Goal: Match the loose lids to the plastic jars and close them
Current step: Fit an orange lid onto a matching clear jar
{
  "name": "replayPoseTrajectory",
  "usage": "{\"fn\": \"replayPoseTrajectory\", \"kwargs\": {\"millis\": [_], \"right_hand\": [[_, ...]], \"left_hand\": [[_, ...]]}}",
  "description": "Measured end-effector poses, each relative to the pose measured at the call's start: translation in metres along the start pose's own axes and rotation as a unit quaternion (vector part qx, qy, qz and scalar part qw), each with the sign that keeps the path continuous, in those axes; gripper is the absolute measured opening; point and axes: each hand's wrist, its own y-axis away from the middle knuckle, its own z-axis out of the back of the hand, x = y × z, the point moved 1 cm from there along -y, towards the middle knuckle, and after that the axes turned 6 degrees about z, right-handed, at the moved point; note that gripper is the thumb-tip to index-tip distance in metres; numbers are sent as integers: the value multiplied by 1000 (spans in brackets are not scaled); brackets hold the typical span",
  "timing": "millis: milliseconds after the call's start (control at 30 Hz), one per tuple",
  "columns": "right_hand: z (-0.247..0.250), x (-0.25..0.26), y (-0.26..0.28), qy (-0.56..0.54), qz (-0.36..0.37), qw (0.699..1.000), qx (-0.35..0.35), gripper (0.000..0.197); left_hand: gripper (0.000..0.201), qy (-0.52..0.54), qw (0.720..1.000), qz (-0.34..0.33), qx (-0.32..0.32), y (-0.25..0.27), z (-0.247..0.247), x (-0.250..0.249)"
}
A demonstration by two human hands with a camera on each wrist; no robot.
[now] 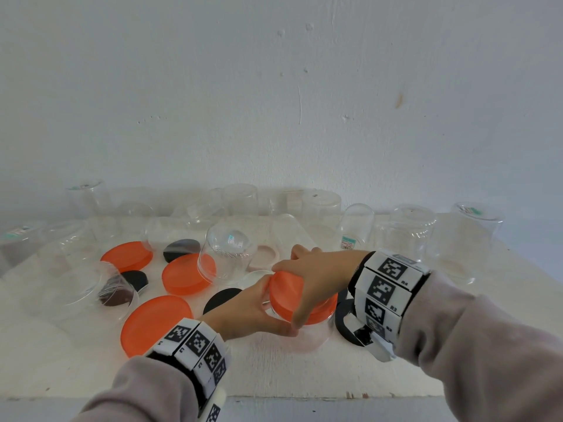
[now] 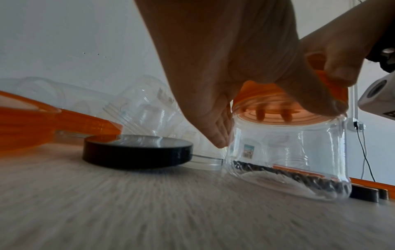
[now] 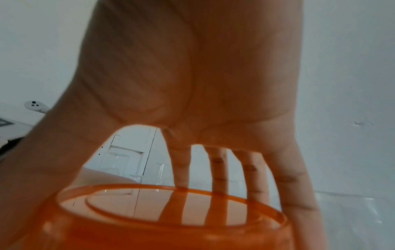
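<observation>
A clear plastic jar (image 1: 307,335) stands upright near the front middle of the white table (image 1: 304,379). An orange lid (image 1: 288,292) sits on its mouth. My left hand (image 1: 249,309) grips the jar at its neck from the left, fingers curled round it. My right hand (image 1: 310,269) covers the lid from above, thumb and fingers curled over its rim. In the left wrist view, the jar (image 2: 288,152) is see-through under the orange lid (image 2: 256,94). The right wrist view shows my fingers (image 3: 220,169) spread down behind the lid (image 3: 171,211).
Three loose orange lids (image 1: 155,324) (image 1: 185,274) (image 1: 126,257) and black lids (image 1: 221,300) (image 1: 181,249) lie left of the jar. Several clear jars, upturned or on their sides (image 1: 227,254) (image 1: 356,226), crowd the back by the wall. The table's front edge (image 1: 274,397) is close.
</observation>
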Motion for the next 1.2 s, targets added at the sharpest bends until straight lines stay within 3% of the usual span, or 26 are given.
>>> {"fn": "replayPoseTrajectory", "kwargs": {"millis": [267,467,700,900,1200], "right_hand": [[3,-3,3,-6,45,999,-4,93],[3,-5,1,9,55,998,9,101],[0,-4,-3,6,36,999,-1,97],[-9,-5,-7,-1,-26,999,-32,98],[7,-6,-2,6,-10,999,46,107]], "left_hand": [[114,-18,1000,-2,12,-2,2,-5],[108,-42,999,-4,7,-3,3,-11],[111,-53,999,-9,-8,-3,3,-6],[107,-65,998,-2,-19,-3,4,-4],[107,-70,997,-5,-22,-1,3,-3]]}}
